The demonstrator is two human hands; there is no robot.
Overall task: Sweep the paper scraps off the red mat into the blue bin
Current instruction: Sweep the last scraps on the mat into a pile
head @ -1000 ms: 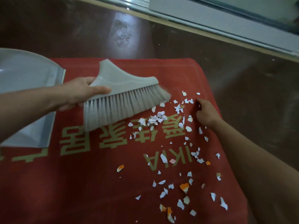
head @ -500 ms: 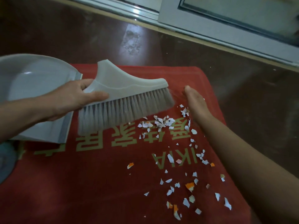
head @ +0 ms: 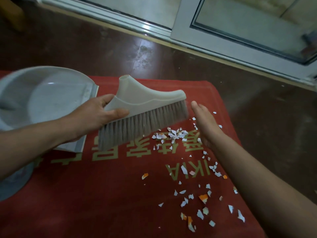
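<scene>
A red mat (head: 106,200) with gold lettering covers the floor in front of me. White and orange paper scraps (head: 173,135) lie on its right half, bunched near the brush and scattered toward me. My left hand (head: 96,115) grips the pale head of a grey-bristled brush (head: 145,115), held tilted just above the mat. My right hand (head: 205,122) stands on edge with straight fingers, on the mat beside the scrap pile, just right of the bristle tips. A grey dustpan (head: 48,100) lies at the mat's far left, partly behind my left arm. No blue bin shows.
Dark brown floor (head: 267,127) surrounds the mat. A pale sliding door frame with glass (head: 240,36) runs along the back. A grey round object (head: 15,184) peeks out at the left edge below my left forearm.
My right hand went from a curled pinch on the mat to a flat upright palm and slid left toward the pile. The brush lifted slightly and shifted right; the far scraps are now bunched closer.
</scene>
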